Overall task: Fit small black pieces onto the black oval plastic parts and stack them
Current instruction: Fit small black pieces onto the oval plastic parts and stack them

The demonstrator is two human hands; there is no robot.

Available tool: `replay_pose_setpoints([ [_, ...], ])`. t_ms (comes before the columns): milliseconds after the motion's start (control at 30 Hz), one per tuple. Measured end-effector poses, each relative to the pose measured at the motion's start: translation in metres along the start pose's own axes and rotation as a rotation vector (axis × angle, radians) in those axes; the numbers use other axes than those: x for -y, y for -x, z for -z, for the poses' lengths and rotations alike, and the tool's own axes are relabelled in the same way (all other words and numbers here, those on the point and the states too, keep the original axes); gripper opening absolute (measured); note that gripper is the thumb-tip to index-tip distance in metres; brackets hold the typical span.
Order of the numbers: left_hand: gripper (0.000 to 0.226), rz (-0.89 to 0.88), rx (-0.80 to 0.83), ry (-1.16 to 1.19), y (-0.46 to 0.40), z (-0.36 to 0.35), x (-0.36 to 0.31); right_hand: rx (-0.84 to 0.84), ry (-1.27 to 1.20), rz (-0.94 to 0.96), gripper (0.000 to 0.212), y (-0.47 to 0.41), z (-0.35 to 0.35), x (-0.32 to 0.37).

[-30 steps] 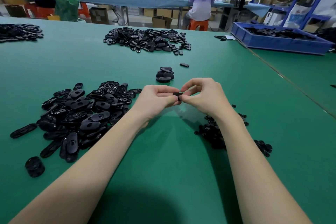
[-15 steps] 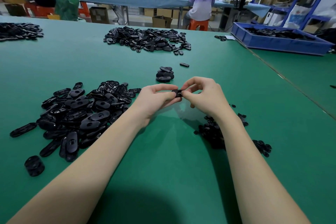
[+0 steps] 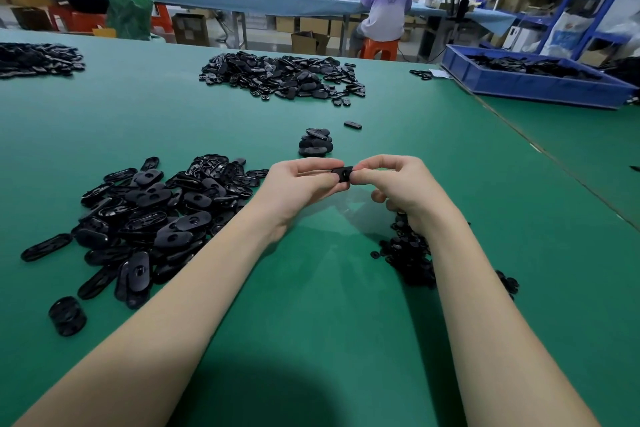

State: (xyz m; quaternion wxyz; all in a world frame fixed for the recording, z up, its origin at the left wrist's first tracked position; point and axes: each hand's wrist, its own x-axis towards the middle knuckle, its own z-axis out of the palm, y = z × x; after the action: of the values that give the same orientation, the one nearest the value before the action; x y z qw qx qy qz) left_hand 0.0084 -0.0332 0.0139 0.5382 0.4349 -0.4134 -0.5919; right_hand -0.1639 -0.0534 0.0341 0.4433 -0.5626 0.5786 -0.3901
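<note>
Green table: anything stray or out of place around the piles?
One oval part lies alone on the green table, apart from the small stack and the far pile. Otherwise nothing stands out.

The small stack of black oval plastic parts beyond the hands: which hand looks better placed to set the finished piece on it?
Probably the left hand: the small stack of black oval parts sits just beyond its knuckles, and the black oval plastic part is pinched between both hands. The right hand lies further off.
</note>
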Motion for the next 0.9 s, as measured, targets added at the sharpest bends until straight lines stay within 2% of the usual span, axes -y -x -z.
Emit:
replay_pose_setpoints([
  [567,0.020,-0.043,0.006,-0.090,0.0013,-0.0028,0.0043,0.002,-0.020,-0.099,0.007,-0.0053,-0.0008,-0.0068],
  [733,0.022,-0.108,-0.009,-0.227,0.0020,-0.0032,0.0042,0.020,-0.105,-0.181,0.004,-0.0076,0.0000,-0.0071],
  [900,0.021,-0.091,-0.004,-0.153,0.0041,-0.0056,0.0026,0.043,-0.122,-0.188,0.014,-0.0089,0.0015,-0.0085],
])
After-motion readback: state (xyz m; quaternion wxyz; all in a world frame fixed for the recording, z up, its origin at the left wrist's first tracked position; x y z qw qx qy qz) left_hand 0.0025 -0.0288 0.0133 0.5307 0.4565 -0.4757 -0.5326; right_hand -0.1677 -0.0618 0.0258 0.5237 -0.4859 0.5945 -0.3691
